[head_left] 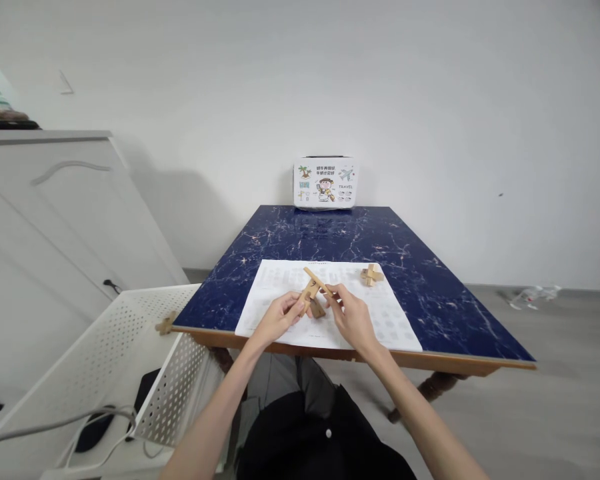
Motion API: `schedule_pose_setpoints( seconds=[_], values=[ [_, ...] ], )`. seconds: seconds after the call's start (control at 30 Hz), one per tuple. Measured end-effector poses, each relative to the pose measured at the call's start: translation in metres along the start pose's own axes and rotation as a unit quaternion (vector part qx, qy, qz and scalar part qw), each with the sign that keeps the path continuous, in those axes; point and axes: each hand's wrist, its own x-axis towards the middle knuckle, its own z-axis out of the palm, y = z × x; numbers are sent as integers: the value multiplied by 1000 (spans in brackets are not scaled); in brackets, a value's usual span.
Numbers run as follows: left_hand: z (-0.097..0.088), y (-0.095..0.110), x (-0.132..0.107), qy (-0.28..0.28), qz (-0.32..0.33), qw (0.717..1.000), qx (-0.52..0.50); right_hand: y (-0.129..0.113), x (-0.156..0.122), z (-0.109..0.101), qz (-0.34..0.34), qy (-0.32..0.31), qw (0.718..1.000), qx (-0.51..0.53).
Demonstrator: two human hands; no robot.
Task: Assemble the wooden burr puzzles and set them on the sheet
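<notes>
The left hand (280, 317) pinches a marked wooden block (309, 292) between thumb and fingers, while the right hand (349, 312) has a narrow grip on a slim stick (313, 276) that slants across the block's upper end. Both are over the sheet (254, 313), towards the near edge of the worktop (300, 233). A darker block (317, 309) shows just under them; whether it is joined on or lies loose I cannot tell. One piece of work looks done: a cross (371, 275) of interlocked wood sits near the sheet's far right corner, touched by neither hand. The held pieces look only partly fitted, so bringing stick and block together seems to be what is left. Another wooden piece (166, 323) shows at the worktop's near left corner, its support unclear.
</notes>
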Motion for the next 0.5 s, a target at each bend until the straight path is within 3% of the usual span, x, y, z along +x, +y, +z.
schedule_pose_setpoints(
  seconds=[0.23, 0.5],
  values=[
    [-5, 2, -1, -31, -10, 999, 17, 0, 3, -13, -11, -29, 1000, 4],
    [-8, 0, -1, -20, -13, 1000, 15, -10, 7, -20, -1, -50, 998, 23]
  ],
)
